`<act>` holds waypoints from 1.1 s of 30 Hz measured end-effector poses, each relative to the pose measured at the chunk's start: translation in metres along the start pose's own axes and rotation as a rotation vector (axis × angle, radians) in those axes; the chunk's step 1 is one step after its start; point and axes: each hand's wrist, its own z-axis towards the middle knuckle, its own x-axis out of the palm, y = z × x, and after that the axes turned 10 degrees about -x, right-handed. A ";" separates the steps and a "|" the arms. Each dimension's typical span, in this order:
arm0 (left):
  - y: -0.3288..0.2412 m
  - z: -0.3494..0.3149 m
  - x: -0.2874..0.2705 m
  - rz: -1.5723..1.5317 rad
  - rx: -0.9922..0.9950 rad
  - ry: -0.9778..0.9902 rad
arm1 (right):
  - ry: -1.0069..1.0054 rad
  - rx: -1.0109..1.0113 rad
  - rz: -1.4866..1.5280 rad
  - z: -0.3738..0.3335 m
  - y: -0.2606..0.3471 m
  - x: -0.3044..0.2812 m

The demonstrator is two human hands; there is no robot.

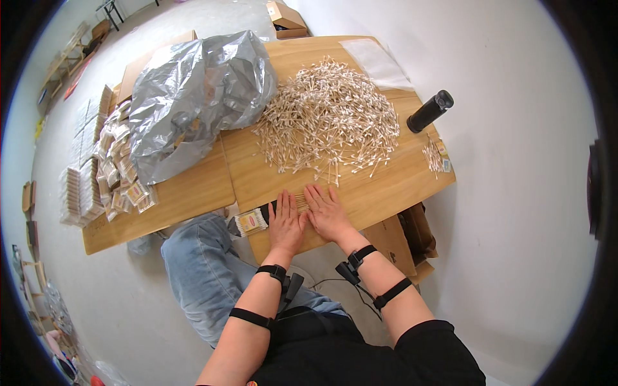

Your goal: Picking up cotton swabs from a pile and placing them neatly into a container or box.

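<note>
My left hand [286, 222] and my right hand [327, 215] lie at the table's near edge with fingers stretched out. Between them sits a small row of cotton swabs [301, 203], sticks side by side, partly hidden by the fingers; both hands touch its sides. Just left of my left hand is a clear packet with a yellow-and-white label [251, 222], resting on something black. Beyond my hands spreads a big loose heap of cotton swabs [331, 116], with a few stray ones at its near edge.
A large silver plastic bag [199, 96] covers the table's left part. Beside it are filled swab packets [119, 161] and stacked white packs [80, 193]. At right stand a black cylinder [430, 111] and a few loose swabs [432, 157]. Cardboard boxes [393, 244] sit under the table.
</note>
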 end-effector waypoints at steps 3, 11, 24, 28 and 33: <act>0.001 -0.001 0.000 -0.012 -0.002 0.000 | 0.022 0.014 -0.003 0.002 0.003 0.000; 0.000 -0.001 -0.006 -0.103 -0.044 0.074 | 0.002 0.088 -0.006 0.001 0.010 0.007; 0.001 -0.002 -0.009 -0.057 0.019 0.092 | -0.004 0.092 0.049 0.004 0.019 0.016; -0.001 -0.003 -0.006 -0.011 0.011 0.077 | 0.001 0.124 0.036 0.003 0.018 0.016; 0.001 -0.002 -0.007 -0.045 0.020 0.097 | 0.035 0.107 0.014 0.006 0.020 0.011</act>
